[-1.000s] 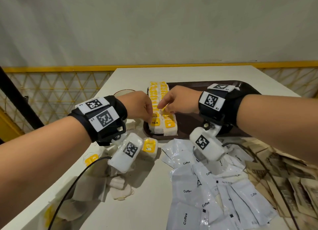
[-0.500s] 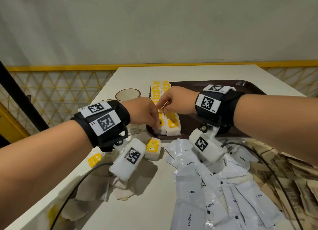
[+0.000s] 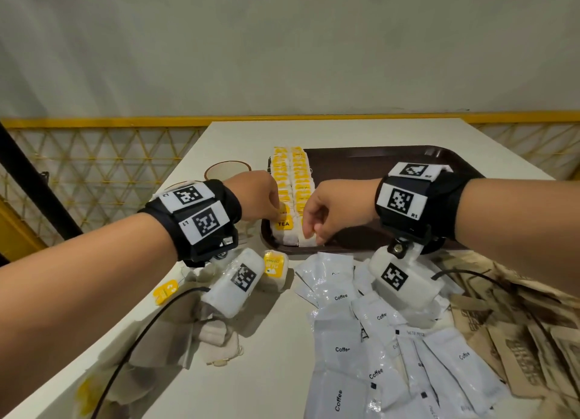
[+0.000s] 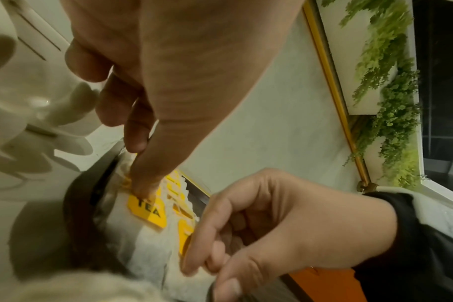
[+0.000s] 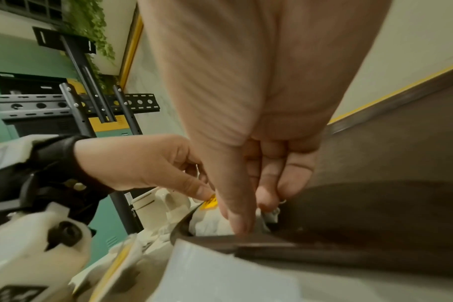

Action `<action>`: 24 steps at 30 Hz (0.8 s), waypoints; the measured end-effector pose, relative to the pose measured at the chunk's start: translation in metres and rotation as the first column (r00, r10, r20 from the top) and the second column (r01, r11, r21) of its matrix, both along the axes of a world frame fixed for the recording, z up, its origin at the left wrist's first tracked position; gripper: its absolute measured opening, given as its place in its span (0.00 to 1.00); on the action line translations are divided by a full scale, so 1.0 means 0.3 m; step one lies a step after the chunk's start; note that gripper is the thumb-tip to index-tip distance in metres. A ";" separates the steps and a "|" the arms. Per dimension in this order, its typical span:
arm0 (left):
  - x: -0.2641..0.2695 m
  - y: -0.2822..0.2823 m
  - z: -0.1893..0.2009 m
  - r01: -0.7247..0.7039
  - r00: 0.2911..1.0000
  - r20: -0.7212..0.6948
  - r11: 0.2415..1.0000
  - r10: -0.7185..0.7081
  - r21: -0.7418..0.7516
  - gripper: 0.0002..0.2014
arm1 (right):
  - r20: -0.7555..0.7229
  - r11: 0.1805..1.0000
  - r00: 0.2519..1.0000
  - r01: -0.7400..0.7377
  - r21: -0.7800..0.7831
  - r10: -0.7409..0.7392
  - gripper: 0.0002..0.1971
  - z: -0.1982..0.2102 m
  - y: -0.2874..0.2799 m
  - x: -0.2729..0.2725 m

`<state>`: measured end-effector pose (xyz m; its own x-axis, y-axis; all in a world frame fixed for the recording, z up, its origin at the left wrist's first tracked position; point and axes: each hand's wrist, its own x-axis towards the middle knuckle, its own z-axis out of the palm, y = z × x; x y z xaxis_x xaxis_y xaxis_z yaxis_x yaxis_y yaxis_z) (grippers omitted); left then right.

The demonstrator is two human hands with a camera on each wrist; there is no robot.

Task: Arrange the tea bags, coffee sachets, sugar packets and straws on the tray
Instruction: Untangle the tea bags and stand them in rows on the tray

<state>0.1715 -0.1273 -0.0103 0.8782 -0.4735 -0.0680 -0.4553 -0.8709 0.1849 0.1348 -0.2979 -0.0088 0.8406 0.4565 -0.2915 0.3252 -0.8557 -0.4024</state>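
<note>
left hand (image 3: 259, 196) fingers pinching front tea bag (image 3: 284, 229) by its yellow tag | right hand (image 3: 335, 210) fingers gripping neighbouring tea bag (image 3: 306, 238) | both sitting at tray (image 3: 376, 164) near edge

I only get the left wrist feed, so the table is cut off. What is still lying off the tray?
Observer: White coffee sachets lie in a loose heap on the table, on the near side of the tray.
Operator: And the sugar?
Observer: Brown packets are piled right of the sachets, also off the tray.
Operator: How far along are the tea bags?
Observer: The tray's left end holds two rows; a few loose tea bags lie on the table left of the sachets.
</note>
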 end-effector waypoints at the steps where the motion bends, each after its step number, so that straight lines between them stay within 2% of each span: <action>1: 0.002 -0.001 -0.001 0.002 1.000 -0.004 1.000 -0.002 0.011 0.11 | 0.003 1.000 1.000 0.006 -0.001 -0.006 0.07 -0.004 0.002 0.000; 4: 0.004 -0.003 0.003 0.007 1.000 -0.009 1.000 -0.007 0.008 0.10 | 0.011 1.000 1.000 0.012 -0.004 -0.011 0.07 -0.010 0.007 0.000; 8: -0.016 0.028 0.059 0.023 0.998 -0.058 0.995 -0.029 -0.098 0.06 | 0.038 0.998 0.998 0.038 0.046 -0.040 0.06 0.010 0.000 -0.015; 11: -0.063 0.109 0.152 0.015 0.961 -0.261 0.959 -0.093 -0.284 0.05 | 0.108 0.991 0.993 0.036 0.129 -0.050 0.07 0.034 0.017 -0.052; 13: -0.106 0.175 0.205 0.038 0.907 -0.380 0.933 -0.183 -0.358 0.10 | 0.133 0.994 0.991 -0.034 0.109 0.019 0.13 0.043 0.063 -0.089; 16: -0.184 0.263 0.225 0.114 0.870 -0.447 0.966 -0.209 -0.230 0.18 | 0.059 0.990 0.989 -0.140 0.010 0.139 0.25 0.040 0.149 -0.143; 18: -0.230 0.330 0.205 0.146 0.885 -0.436 0.987 -0.163 -0.073 0.16 | -0.003 0.987 0.988 -0.156 -0.036 0.156 0.30 0.027 0.193 -0.172; 19: -0.254 0.367 0.196 0.139 0.898 -0.421 0.990 -0.130 -0.008 0.15 | 0.006 0.984 0.986 -0.164 -0.072 0.165 0.29 0.019 0.211 -0.186; 21: -0.303 0.449 0.182 0.124 0.908 -0.411 0.989 -0.079 0.084 0.20 | 0.090 0.969 0.976 -0.183 -0.165 0.199 0.21 0.001 0.245 -0.205; 22: -0.329 0.486 0.177 0.118 0.910 -0.410 0.985 -0.056 0.127 0.22 | 0.121 0.967 0.972 -0.175 -0.185 0.200 0.18 -0.006 0.258 -0.209; 24: -0.379 0.545 0.159 0.108 0.905 -0.425 0.976 -0.017 0.190 0.27 | 0.152 0.978 0.977 -0.125 -0.169 0.151 0.16 -0.003 0.275 -0.205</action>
<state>0.0579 0.0362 0.0375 0.7157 -0.4621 -0.5238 -0.4296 -0.8825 0.1915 0.0731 -0.2154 -0.0098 0.8148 0.5305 -0.2337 0.4944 -0.8465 -0.1976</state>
